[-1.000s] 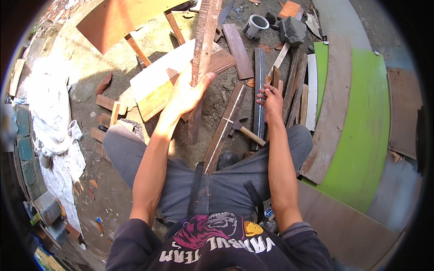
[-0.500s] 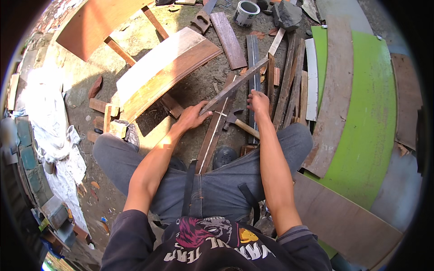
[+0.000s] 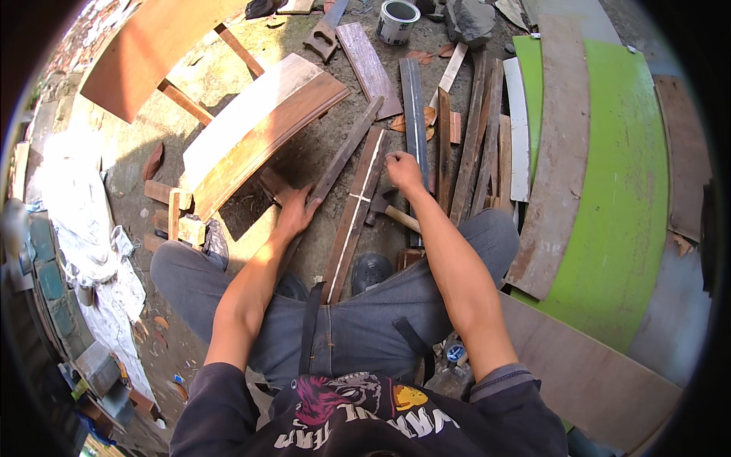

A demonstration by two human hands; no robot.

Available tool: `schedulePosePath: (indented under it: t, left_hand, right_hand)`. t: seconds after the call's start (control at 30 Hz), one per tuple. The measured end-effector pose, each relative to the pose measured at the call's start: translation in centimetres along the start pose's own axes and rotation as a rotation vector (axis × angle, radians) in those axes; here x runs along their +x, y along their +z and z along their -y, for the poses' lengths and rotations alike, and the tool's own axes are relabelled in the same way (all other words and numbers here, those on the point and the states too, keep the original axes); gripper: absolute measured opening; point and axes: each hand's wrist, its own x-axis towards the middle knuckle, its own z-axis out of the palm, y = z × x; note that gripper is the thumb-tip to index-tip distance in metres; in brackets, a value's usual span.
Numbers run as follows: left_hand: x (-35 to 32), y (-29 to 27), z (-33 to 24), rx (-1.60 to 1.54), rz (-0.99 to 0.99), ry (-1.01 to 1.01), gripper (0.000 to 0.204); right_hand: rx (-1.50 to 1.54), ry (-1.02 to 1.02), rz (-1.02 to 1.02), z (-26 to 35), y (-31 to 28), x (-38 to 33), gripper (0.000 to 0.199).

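I sit on the ground with my legs apart. My left hand [image 3: 295, 213] grips a long dark wood strip [image 3: 346, 148] that lies slanted on the ground, just left of a brown plank with a pale line down it [image 3: 352, 221]. That plank runs between my knees. My right hand [image 3: 403, 171] has its fingers curled on the plank's upper right edge. A hammer with a wooden handle [image 3: 390, 211] lies on the ground just below my right hand.
A curved wooden piece [image 3: 259, 129] lies left of the strip. Several slats [image 3: 472, 129] lie to the right, then a brown curved board [image 3: 560, 152] on a green panel [image 3: 624, 198]. A paint can [image 3: 397, 19] and a stone [image 3: 468, 19] sit far ahead. White cloth [image 3: 76, 221] is at the left.
My left hand held the dark strip raised in front of me and has lowered it flat to the ground. My right hand has stayed at the plank's upper end.
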Motion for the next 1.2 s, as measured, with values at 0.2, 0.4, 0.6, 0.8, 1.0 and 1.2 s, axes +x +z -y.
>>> schedulePosePath:
  t: [0.2,0.4,0.6,0.8,1.0,1.2]
  left_hand:
    - [0.2,-0.2,-1.1,-0.049,0.016,-0.208,0.051]
    - [-1.7,0.3,-3.4,0.057,-0.066,-0.258,0.057]
    - [-5.1,1.4,-0.8,0.112,-0.076,-0.291,0.068]
    - [-6.8,1.6,-0.4,0.23,-0.151,-0.51,0.049]
    - [-6.7,2.1,1.8,0.29,-0.158,-0.433,0.041]
    - [-9.6,1.2,2.0,0.138,-0.161,-0.502,0.044]
  right_hand:
    - [0.017,-0.014,-0.056,-3.5,0.7,3.0,0.028]
    - [-0.146,-0.306,-0.223,-0.2,1.0,7.5,0.028]
    - [-0.497,-0.376,-0.151,2.5,1.5,13.8,0.044]
    - [-0.713,-0.204,0.024,4.7,3.2,16.8,0.099]
    - [-0.66,-0.19,-0.038,4.6,3.1,18.1,0.093]
    - [-0.705,-0.139,-0.014,8.0,2.1,15.0,0.1]
